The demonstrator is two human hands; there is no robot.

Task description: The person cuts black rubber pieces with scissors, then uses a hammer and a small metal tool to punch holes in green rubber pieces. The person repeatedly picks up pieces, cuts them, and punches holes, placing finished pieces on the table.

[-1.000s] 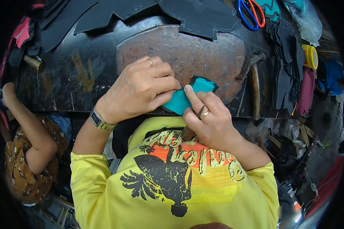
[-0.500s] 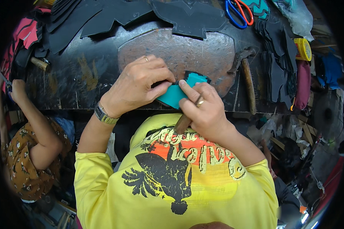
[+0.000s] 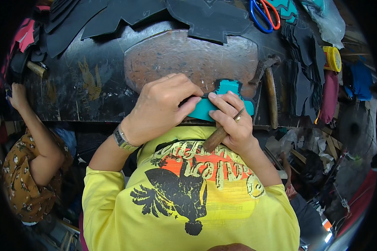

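Observation:
A teal cut-out piece with a dark layer beneath it lies at the table's front edge, over the lower rim of a brown slab. Thumb and fingers of my left hand are pinched at the piece's left upper edge. My right hand rests on the piece with its fingertips and thumb. In that same hand is a wooden-handled tool, its handle slanting down toward my yellow shirt; its working end is hidden. To the right of my right hand a hammer lies on the table.
The brown slab lies on the dark table. Black cut pieces spread along the far side, with stacks at right. Scissors and a yellow container sit at the right. Another person's hand is at far left.
Both hands and the teal piece have shifted slightly right. More of the piece shows now, including its right end beyond my right hand. The wooden handle has also moved right.

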